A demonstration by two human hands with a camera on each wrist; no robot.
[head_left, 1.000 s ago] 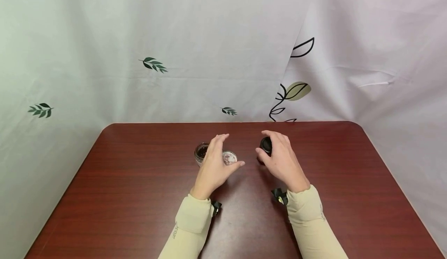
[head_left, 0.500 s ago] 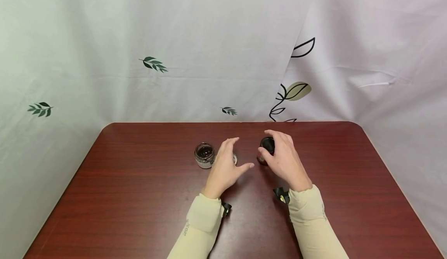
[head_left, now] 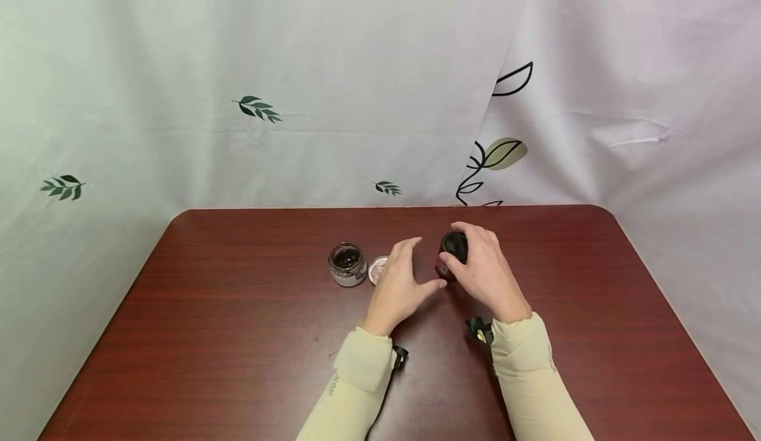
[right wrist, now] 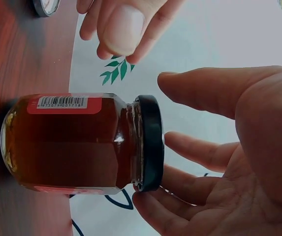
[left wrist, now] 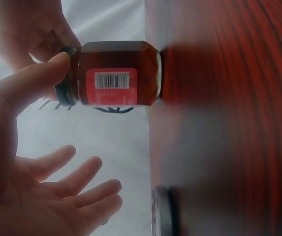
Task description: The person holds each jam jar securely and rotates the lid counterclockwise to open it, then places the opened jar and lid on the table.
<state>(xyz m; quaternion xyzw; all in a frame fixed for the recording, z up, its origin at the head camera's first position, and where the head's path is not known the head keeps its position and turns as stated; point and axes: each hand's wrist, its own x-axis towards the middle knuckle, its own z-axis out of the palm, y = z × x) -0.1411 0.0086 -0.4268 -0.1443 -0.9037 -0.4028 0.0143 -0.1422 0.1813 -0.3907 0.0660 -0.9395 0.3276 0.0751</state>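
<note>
In the head view, a hexagonal glass jar (right wrist: 77,142) of dark amber contents stands upright under my right hand (head_left: 484,271). It has a black screw lid (right wrist: 150,142) and a red barcode label (left wrist: 112,86). My right fingers reach behind the lid; the thumb stays apart from it in the right wrist view. My left hand (head_left: 399,294) comes in from the left, thumb and fingers spread with nothing between them. Behind its knuckles lies a loose lid (head_left: 377,271), pale inside facing up. Left of that is a second glass jar (head_left: 347,271), uncovered, dark inside.
The reddish-brown wooden table (head_left: 226,335) has rounded back corners. A white cloth (head_left: 333,84) printed with leaves hangs behind it and at both sides. Black camera mounts (head_left: 478,330) sit at the wrists, under cream sleeves (head_left: 523,355).
My left hand has moved right, from beside the uncovered jar toward the capped one, so that jar shows fully. The right hand has shifted only slightly right, staying around the capped jar's top.
</note>
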